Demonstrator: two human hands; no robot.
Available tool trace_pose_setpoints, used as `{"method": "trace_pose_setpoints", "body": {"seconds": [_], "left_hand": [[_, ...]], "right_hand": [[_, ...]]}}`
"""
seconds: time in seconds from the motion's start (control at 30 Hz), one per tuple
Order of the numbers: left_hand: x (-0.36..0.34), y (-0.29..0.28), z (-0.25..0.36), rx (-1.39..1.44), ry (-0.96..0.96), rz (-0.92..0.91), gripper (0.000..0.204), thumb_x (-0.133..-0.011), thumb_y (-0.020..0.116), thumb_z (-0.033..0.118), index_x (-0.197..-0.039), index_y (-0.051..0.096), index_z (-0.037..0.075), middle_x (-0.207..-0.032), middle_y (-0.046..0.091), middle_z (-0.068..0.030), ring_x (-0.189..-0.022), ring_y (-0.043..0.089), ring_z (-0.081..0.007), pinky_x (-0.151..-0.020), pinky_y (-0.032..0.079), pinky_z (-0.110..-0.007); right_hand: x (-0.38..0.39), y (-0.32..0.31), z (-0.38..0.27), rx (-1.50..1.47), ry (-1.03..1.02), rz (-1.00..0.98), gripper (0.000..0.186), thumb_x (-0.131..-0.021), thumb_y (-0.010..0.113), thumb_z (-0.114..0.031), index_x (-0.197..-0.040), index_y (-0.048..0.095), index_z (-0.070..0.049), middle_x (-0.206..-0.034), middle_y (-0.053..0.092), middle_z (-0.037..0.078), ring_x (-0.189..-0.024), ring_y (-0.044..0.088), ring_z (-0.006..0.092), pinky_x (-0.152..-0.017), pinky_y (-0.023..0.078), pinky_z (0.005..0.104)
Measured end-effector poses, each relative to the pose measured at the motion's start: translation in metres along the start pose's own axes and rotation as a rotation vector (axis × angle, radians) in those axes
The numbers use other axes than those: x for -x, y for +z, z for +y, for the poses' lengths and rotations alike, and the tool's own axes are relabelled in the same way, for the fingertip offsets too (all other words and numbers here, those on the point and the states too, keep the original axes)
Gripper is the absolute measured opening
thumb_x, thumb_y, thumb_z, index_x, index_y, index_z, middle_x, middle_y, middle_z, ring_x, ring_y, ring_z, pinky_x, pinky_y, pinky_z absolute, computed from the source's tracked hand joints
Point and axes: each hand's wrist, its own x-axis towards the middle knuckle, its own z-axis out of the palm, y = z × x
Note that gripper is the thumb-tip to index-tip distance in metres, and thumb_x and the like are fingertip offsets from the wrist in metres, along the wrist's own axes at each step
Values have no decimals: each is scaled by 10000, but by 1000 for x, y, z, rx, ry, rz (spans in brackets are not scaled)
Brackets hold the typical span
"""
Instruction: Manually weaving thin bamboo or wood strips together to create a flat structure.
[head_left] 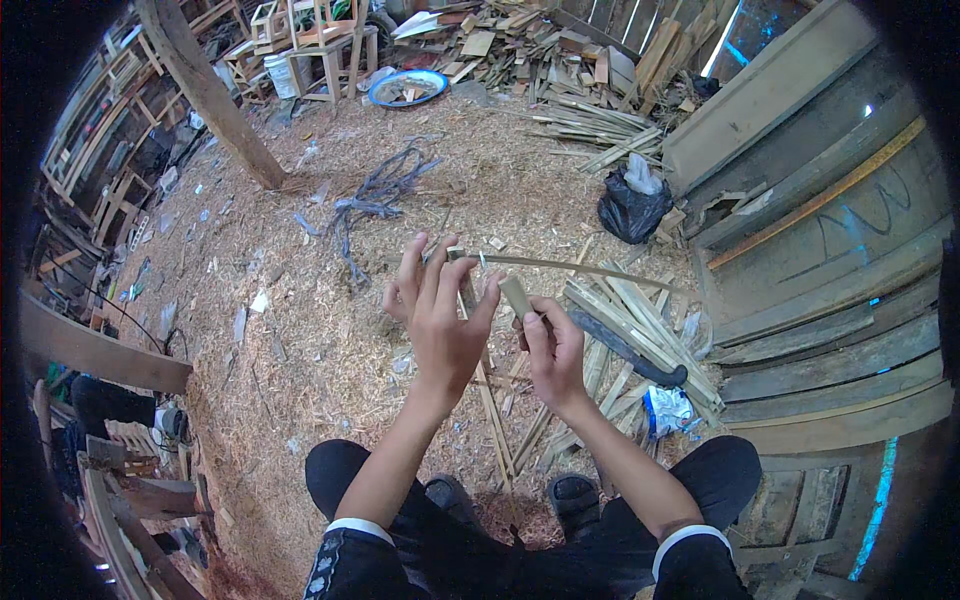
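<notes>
My left hand is raised at the centre, thumb and forefinger pinching a long, thin, bent wooden strip; its other fingers are partly spread. The strip bows away to the right. Close by, my right hand is wrapped round a short pale wooden piece that points up toward the strip. A small bright glint shows between the hands, too small to name. Below them, narrow strips slant down to the floor between my feet.
Beside my right knee lie a pile of pale wooden strips, a dark curved tool and a white-blue packet. A black bag stands near the plank wall. Ahead are tangled grey strands, a blue-rimmed basin and a post.
</notes>
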Motion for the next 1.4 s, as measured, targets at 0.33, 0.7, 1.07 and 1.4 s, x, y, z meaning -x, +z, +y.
{"method": "trace_pose_setpoints", "body": {"seconds": [0.33,0.7,1.07,1.4], "left_hand": [[-3,16,-5,-119,43,151,164,-791,813,228,-919,729,168,-1158,666,-17,-1284,468,-268,-995,210,-464],[-3,-4,10,152,-3,-88,93,-799,758,140,-860,696,108,-1230,662,-52,-1417,327,-327,-1089,188,-512],[-16,-17,4,225,-12,-240,61,-883,707,138,-912,691,86,-1284,670,-57,-1434,335,-334,-1140,215,-525],[-9,-11,2,257,41,-240,63,-922,691,109,-974,679,75,-1358,647,-95,-1519,256,-341,-1163,216,-532]], "right_hand": [[-1,4,0,-38,-32,-1,249,-1015,524,-203,-1037,622,25,-800,590,67,-762,564,124,-684,461,311],[-14,-1,-16,36,-77,45,214,-1031,544,-184,-1122,592,3,-832,572,19,-725,513,76,-634,424,271],[-14,-4,-8,107,-92,37,239,-1003,587,-161,-1120,656,36,-868,665,93,-772,616,134,-701,490,310],[-13,3,-6,46,-10,-7,333,-1017,620,-201,-1221,671,58,-992,694,112,-891,626,168,-776,486,304]]}}
